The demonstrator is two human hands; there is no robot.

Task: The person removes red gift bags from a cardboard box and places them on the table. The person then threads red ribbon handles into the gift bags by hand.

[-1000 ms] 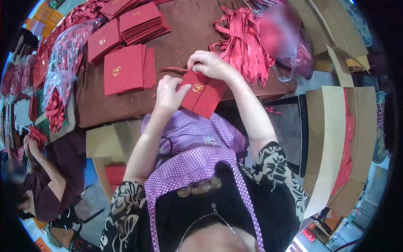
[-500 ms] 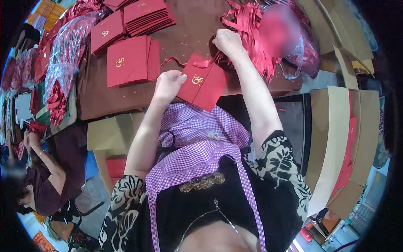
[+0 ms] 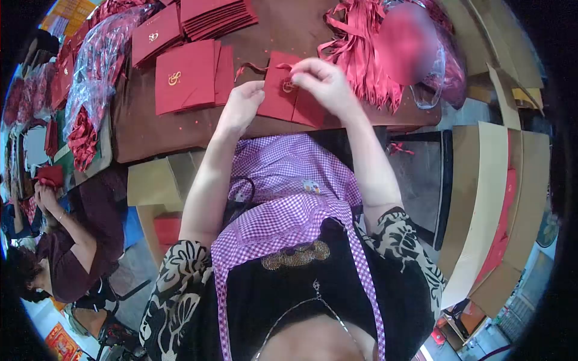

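Observation:
A red card folder with a gold emblem lies at the front edge of the brown-covered table, between my hands. My left hand is closed at its left edge, thumb and fingers pinching the folder. Over its upper right part, my right hand has thumb and forefinger pinched at a red ribbon and partly hides the emblem. Another stretch of ribbon curls out to the folder's left. More red folders lie in a small pile to the left.
Folder stacks stand at the back left beside a plastic bag. Loose red ribbons hang in a bundle at the right. Cardboard boxes flank me. A co-worker sits at the left, holding something red.
My right hand has come back from the ribbon bundle's side to above the folder. The folder now lies farther up in view, over the table edge, and my left hand has moved with it.

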